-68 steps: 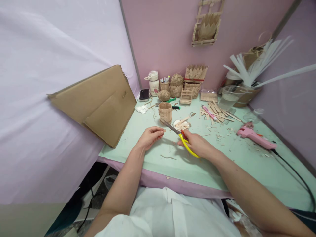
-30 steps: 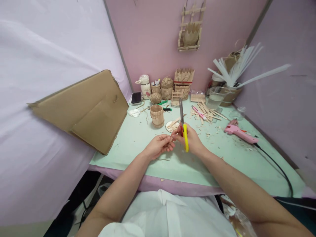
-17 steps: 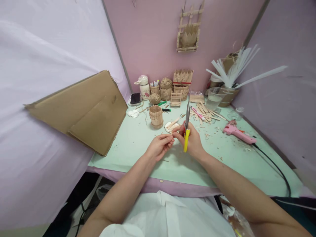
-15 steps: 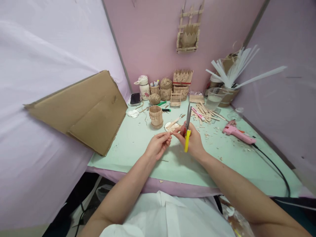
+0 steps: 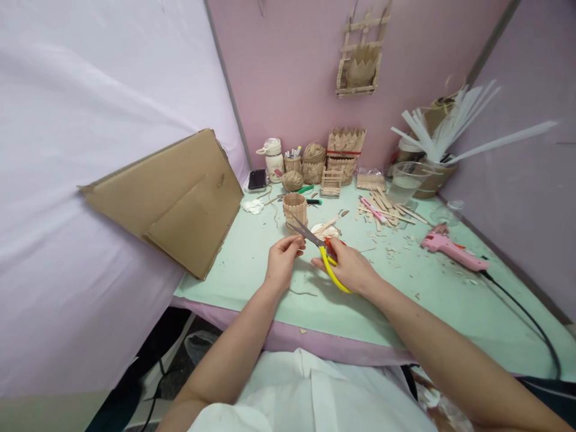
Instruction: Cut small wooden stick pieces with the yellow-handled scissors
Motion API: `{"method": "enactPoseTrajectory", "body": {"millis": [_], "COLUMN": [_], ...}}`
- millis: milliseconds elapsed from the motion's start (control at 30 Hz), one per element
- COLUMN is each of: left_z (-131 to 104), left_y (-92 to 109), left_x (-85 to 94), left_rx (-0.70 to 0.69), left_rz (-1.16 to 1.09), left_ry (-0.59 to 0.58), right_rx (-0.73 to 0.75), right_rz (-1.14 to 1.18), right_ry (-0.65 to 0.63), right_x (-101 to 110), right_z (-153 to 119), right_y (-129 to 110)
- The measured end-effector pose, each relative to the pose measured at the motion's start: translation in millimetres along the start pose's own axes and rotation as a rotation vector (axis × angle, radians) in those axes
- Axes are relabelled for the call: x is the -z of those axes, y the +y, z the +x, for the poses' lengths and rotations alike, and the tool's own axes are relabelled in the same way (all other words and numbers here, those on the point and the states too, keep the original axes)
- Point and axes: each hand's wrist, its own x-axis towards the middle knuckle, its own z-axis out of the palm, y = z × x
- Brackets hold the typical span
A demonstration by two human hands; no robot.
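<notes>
My right hand (image 5: 348,264) grips a pair of scissors (image 5: 332,271) with yellow and red handles, its blades a little apart and pointing up and left. Close to the blades, my left hand (image 5: 282,259) is closed in a pinch; whatever it pinches is too small to make out. Behind both hands stands a small round cup made of wooden sticks (image 5: 295,210). A round white dish (image 5: 326,231) with wooden pieces on it lies just beyond the scissors. A thin piece of twine (image 5: 303,293) rests on the table below my left hand.
To the right lie a pile of craft sticks (image 5: 390,209), a pink cutter (image 5: 371,208) and a pink glue gun (image 5: 454,251) with its cord. A cardboard sheet (image 5: 180,210) leans at left. Along the back stand a white bottle (image 5: 273,161), twine balls (image 5: 292,180) and stick-built holders (image 5: 345,157).
The scissors have swung from upright in my right hand to point left, with blades parted. My hands have come apart from their shared pinch. The view has shifted slightly left.
</notes>
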Motion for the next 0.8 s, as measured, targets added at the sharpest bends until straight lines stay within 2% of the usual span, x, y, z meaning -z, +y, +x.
{"method": "enactPoseTrajectory", "body": {"millis": [267,800], "left_z": [-0.2,-2.4], "left_y": [-2.3,-1.1], "left_x": [3.6,2.2], "left_rx": [-0.108,-0.093], "left_rz": [-0.006,-0.019], "left_ry": [-0.030,-0.027], "right_rx": [-0.026,-0.026], "right_rz": [-0.147,-0.159], "right_ry": [-0.009,-0.026], "right_x": [-1.9,-3.3], "right_z": [0.4,-1.5], "right_y": [-1.6,-4.4]}}
